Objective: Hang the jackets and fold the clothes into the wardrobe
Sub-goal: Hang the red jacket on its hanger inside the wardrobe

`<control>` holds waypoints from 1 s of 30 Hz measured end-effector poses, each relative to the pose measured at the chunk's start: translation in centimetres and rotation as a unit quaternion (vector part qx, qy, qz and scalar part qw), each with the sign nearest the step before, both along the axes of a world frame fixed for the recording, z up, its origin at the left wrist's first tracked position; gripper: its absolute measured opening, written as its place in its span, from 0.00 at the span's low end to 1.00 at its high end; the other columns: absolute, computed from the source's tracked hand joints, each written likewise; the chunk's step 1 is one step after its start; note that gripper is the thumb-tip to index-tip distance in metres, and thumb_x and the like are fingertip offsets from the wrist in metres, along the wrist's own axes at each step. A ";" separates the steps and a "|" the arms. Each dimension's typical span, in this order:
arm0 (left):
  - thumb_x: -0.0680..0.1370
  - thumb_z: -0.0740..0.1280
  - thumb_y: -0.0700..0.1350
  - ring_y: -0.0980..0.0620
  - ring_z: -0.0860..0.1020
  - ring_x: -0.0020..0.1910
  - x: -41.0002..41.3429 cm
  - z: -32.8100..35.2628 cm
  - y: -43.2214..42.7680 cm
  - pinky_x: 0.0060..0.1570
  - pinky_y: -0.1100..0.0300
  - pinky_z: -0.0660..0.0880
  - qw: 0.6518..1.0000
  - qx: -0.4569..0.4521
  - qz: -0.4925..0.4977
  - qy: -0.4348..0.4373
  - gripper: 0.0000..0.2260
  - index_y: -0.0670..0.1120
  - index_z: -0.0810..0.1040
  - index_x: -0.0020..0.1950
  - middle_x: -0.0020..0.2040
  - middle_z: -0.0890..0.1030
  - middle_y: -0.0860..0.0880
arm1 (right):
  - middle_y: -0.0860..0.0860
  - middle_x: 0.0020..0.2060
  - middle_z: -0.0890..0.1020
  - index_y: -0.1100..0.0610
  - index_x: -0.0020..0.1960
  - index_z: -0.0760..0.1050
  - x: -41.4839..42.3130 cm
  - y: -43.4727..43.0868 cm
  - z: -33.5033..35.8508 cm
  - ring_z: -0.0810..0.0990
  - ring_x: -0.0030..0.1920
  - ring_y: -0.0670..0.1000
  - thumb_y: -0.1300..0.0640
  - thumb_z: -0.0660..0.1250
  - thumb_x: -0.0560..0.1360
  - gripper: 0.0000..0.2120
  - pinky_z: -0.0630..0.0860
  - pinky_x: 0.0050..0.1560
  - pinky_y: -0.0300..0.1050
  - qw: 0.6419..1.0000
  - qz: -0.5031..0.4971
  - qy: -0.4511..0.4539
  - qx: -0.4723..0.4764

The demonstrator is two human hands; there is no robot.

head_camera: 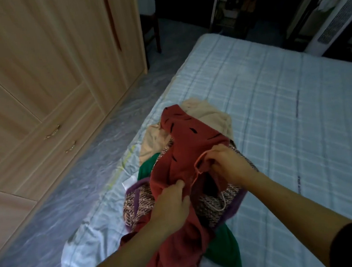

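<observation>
A rust-red garment (185,145) with short black marks lies on top of a heap of clothes on the bed (277,108). My left hand (172,202) grips a fold of the red cloth near its middle. My right hand (224,163) pinches the garment's pink-edged opening. Under it lie a tweed piece with purple trim (212,206), a beige garment (205,112) and a green one (225,250). The light wooden wardrobe (40,83) stands to the left with its doors closed.
A strip of floor covered in wrinkled plastic sheet (83,176) runs between wardrobe and bed. A white cloth (74,254) hangs over the bed's near left edge. A dark chair (151,30) and a white standing unit (337,18) are at the back.
</observation>
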State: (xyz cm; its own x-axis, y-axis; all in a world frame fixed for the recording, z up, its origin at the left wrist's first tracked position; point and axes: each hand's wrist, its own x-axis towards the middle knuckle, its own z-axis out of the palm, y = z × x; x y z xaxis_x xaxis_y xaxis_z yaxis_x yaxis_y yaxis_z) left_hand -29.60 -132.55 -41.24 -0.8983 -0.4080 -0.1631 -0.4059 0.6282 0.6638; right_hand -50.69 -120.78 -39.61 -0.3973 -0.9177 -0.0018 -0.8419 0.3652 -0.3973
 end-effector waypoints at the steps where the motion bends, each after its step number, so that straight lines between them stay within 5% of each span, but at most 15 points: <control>1: 0.77 0.63 0.47 0.42 0.79 0.50 0.0 1.1 -0.6 0.49 0.47 0.75 1.000 -0.016 -0.002 0.018 0.07 0.48 0.71 0.53 0.48 0.80 0.46 | 0.52 0.46 0.79 0.55 0.49 0.80 0.0 0.0 0.9 0.76 0.47 0.55 0.61 0.66 0.70 0.09 0.74 0.48 0.52 1.000 -0.003 0.003 -0.004; 6: 0.77 0.64 0.47 0.42 0.77 0.49 -0.5 7.9 -3.5 0.50 0.49 0.73 0.991 -0.095 -0.004 0.097 0.09 0.45 0.75 0.54 0.48 0.79 0.45 | 0.49 0.45 0.79 0.50 0.47 0.79 0.1 0.3 6.7 0.78 0.47 0.54 0.56 0.70 0.72 0.05 0.77 0.48 0.53 0.998 -0.051 0.016 -0.044; 9: 0.75 0.63 0.47 0.40 0.77 0.50 -1.7 12.9 -5.0 0.52 0.49 0.71 0.978 -0.145 -0.012 0.149 0.11 0.42 0.77 0.53 0.49 0.81 0.42 | 0.51 0.43 0.80 0.52 0.48 0.80 0.5 1.1 11.9 0.79 0.46 0.54 0.55 0.71 0.72 0.05 0.72 0.48 0.43 0.992 -0.068 0.049 -0.097; 12: 0.76 0.64 0.48 0.42 0.77 0.50 -2.8 18.3 -5.7 0.53 0.49 0.72 0.967 -0.167 -0.040 0.190 0.08 0.45 0.76 0.51 0.49 0.79 0.44 | 0.52 0.39 0.79 0.55 0.46 0.80 0.7 2.3 17.3 0.80 0.41 0.56 0.54 0.74 0.72 0.06 0.73 0.44 0.46 0.981 -0.101 0.094 -0.133; 21: 0.77 0.66 0.49 0.48 0.74 0.42 -5.7 32.5 -5.1 0.46 0.48 0.73 0.909 -0.208 -0.111 0.345 0.06 0.47 0.75 0.48 0.41 0.73 0.50 | 0.48 0.36 0.75 0.55 0.44 0.80 3.9 7.3 32.3 0.73 0.37 0.46 0.55 0.75 0.72 0.05 0.68 0.40 0.34 0.911 -0.203 0.205 -0.296; 30: 0.76 0.72 0.43 0.52 0.75 0.41 -6.7 41.1 -2.5 0.45 0.58 0.70 0.839 -0.175 -0.154 0.492 0.03 0.46 0.79 0.47 0.41 0.75 0.52 | 0.50 0.39 0.78 0.56 0.44 0.80 8.6 11.1 41.9 0.77 0.38 0.51 0.49 0.74 0.72 0.10 0.77 0.41 0.52 0.813 -0.294 0.348 -0.362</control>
State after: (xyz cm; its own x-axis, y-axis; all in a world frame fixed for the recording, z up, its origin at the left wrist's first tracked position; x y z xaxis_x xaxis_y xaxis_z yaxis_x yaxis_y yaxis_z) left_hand -36.29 -135.03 -0.16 -0.6001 0.0008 0.7999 0.4474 0.8293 0.3349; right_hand -42.11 -109.72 2.27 -0.4415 -0.2299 0.8673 -0.7195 0.6682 -0.1891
